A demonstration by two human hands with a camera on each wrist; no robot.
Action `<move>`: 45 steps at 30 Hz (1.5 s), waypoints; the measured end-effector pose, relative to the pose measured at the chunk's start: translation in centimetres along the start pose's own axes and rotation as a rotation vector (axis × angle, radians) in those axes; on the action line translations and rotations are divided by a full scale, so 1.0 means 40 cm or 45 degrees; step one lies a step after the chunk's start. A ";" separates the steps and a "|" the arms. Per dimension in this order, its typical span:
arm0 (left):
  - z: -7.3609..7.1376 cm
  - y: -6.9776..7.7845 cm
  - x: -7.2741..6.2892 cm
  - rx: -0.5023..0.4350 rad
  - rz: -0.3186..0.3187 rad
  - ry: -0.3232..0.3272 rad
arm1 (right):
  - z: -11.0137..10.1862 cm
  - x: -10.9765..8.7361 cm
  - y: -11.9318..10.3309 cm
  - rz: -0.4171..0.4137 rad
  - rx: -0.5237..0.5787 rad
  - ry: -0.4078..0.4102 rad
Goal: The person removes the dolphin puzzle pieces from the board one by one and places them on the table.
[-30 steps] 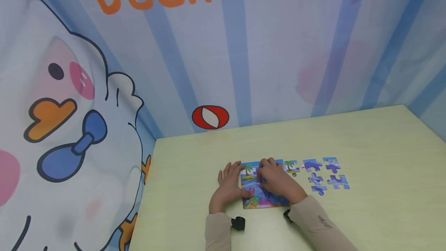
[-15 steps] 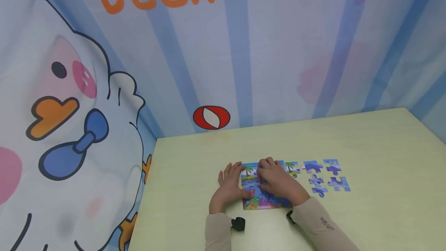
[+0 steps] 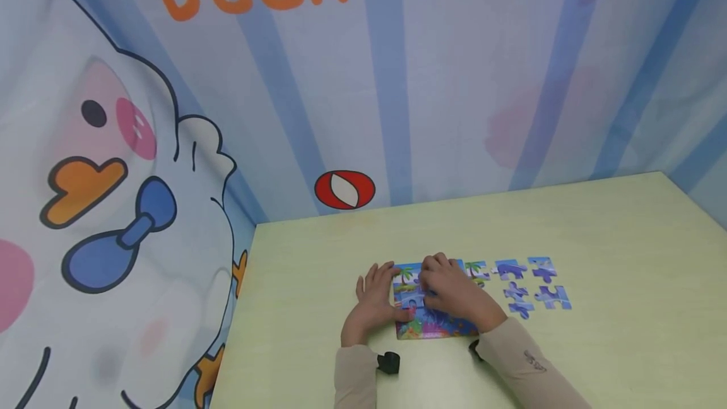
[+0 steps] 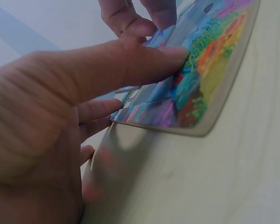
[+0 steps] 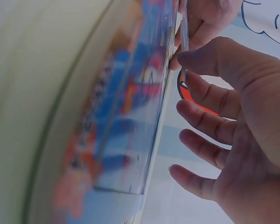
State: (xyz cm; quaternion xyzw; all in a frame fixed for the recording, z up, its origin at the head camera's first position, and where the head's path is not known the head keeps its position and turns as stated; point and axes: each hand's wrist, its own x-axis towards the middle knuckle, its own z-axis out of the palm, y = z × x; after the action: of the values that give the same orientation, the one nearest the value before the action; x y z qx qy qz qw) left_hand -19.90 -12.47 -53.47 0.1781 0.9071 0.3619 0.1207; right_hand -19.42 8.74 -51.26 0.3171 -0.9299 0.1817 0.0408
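A colourful sea-scene jigsaw puzzle board (image 3: 431,331) lies on the table between both hands. My left hand (image 3: 372,302) rests at its left edge, fingers spread, with the thumb (image 4: 149,63) lying straight across the picture. Over the board's middle, my right hand (image 3: 457,292) pinches a puzzle piece (image 5: 185,32) between thumb and forefinger; that piece appears edge-on in the right wrist view, tilted up from the board. The other right fingers are loosely bent. A pale-blue patch of the piece (image 3: 411,299) shows between the hands. The right hand hides much of the board's upper part.
Right of the board lie several loose puzzle pieces: a palm-tree piece (image 3: 476,271) beside its edge, a purple dolphin piece (image 3: 510,269), a corner piece (image 3: 542,268) and others below. A fabric backdrop (image 3: 454,81) rises behind the table (image 3: 307,257).
The right fingers have shifted slightly over the board, and a pale-blue part of the piece now shows left of them. The left hand stays in place. The head view sways slightly.
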 end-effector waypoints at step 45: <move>0.001 0.002 0.002 0.015 -0.004 0.004 | -0.104 -0.215 0.129 0.226 0.059 0.135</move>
State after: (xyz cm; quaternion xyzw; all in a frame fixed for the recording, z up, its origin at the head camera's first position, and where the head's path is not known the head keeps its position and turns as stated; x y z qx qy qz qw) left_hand -19.92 -12.36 -53.45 0.1769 0.9096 0.3567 0.1186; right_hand -15.85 18.97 -50.65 0.2243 -0.9464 0.2226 0.0665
